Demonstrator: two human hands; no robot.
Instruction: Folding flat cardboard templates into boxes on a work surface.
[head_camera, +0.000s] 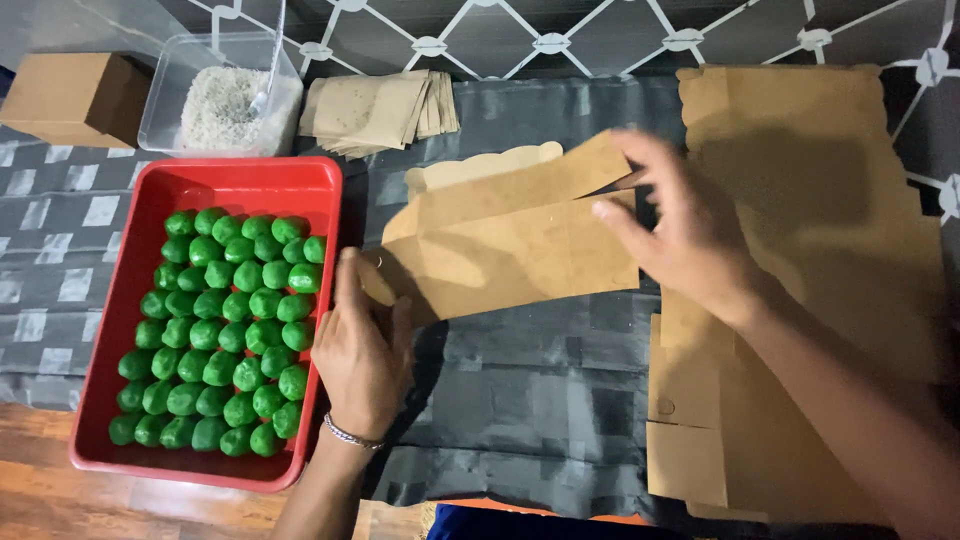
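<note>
Where the left half of the frame begins, we note a red tray (325, 190) packed with round green balls (222, 325) set in close rows, filling it from its upper third down to the lower rim. Above it, at upper left, stands a clear plastic tub (165, 90) holding a white, grainy or shredded filling (222, 105), with a utensil leaning in it. Left of the tub sits a closed brown box (70, 95). Just right of the tub lies a fanned stack of brown flat sheets (380, 110).

At frame centre we record the flat brown cardboard blank (510, 250), unfolded, long and creased lengthwise, with a scalloped flap at its upper left edge. It lies tilted over the dark patterned cloth (520, 400).

The left hand (362, 350), a bracelet at its wrist, grips the blank's lower left end with its fingers curled. The right hand (685, 235) is blurred; its fingers are partly spread and pinch the blank's right end.

At the right of the frame lies a pile of further cardboard blanks (800, 200).
</note>
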